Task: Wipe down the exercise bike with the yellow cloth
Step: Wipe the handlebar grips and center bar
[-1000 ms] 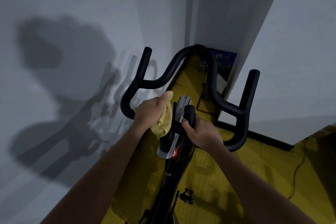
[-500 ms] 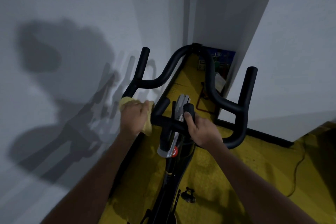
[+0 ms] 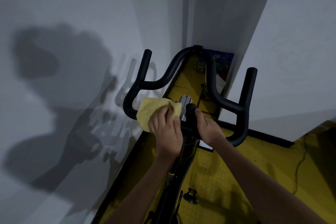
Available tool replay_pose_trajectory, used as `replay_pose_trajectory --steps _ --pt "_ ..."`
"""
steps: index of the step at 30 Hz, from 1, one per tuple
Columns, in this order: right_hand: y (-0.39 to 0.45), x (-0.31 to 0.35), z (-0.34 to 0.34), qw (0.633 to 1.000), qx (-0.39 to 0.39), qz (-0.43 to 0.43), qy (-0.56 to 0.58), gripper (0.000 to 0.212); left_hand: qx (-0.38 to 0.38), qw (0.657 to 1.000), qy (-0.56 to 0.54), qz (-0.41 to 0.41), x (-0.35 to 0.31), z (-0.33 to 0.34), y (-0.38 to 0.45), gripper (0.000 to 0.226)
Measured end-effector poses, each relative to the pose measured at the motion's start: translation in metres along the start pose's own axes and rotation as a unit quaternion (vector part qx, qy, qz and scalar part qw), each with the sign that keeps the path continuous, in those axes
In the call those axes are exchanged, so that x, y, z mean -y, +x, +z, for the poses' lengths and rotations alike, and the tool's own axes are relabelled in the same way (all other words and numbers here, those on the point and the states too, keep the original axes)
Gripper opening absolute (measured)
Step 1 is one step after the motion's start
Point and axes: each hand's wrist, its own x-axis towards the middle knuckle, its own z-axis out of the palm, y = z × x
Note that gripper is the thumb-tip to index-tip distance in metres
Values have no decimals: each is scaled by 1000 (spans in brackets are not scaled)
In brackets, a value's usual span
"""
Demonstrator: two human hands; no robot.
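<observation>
The exercise bike's black handlebar loops in front of me, with upright grips at the left and right ends. My left hand presses the yellow cloth onto the left part of the bar, close to the centre stem; the cloth hides that stretch of bar. My right hand is wrapped around the short black centre grip. A silver bracket shows between the hands. The bike's frame runs down below my wrists, with a pedal beside it.
A white wall stands close on the left and another wall on the right, forming a narrow corner. The floor is yellow. A blue box sits in the corner, and a thin cable trails on the right.
My left hand has slid the cloth along the left bar, out to the bend and back toward the centre stem. The right hand has kept its grip.
</observation>
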Motion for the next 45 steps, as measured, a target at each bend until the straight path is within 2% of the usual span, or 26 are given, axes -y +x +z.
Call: replay_pose_trajectory --steps 4,8,11,13,16,18,20,23,24,28,32,33,36,39,42,44,45 --pt "-12 4 0 990 11 -95 -107 68 43 994 -16 96 6 -10 -8 43" --pt "-15 4 0 992 5 -69 -106 46 84 988 -44 125 15 -22 -7 49" --pt "-17 4 2 989 -6 -83 -122 57 75 985 -66 138 21 -30 15 39" --pt "-16 3 2 988 -5 -82 -128 45 77 988 -39 131 24 -33 44 33" --pt "-14 0 5 990 2 -79 -120 35 100 986 31 129 21 -32 68 42" --pt "-17 1 5 991 1 -78 -110 35 72 981 94 155 14 -30 63 37" --pt "-17 2 1 992 -19 -72 -98 46 24 974 127 187 12 -26 49 31" --pt "-17 -7 2 992 -1 -58 -110 53 14 975 127 184 18 -23 33 31" --pt "-18 -9 1 987 13 -70 -145 56 12 975 125 181 21 -23 26 33" --pt "-14 -10 -6 989 22 -54 -136 53 4 981 88 173 29 -16 -3 41" --pt "-18 -9 -10 970 50 -88 -220 43 -71 954 85 277 32 -13 -39 36" --pt "-19 -9 -10 969 46 -88 -226 45 -69 962 62 259 31 -13 -48 40" --pt "-17 -12 -8 970 40 -85 -223 44 -39 991 0 127 33 -8 -56 61" --pt "-15 -17 -5 959 33 -115 -256 43 -10 1000 -25 9 27 9 -60 64" --pt "-12 -19 -3 947 35 -129 -292 49 -62 980 -105 -158 4 19 -56 51" --pt "-10 -20 -2 939 35 -143 -309 49 -132 956 -137 -222 -3 23 -49 35" --pt "-9 -21 -2 938 32 -149 -311 47 -151 950 -144 -233 -7 21 -44 34"
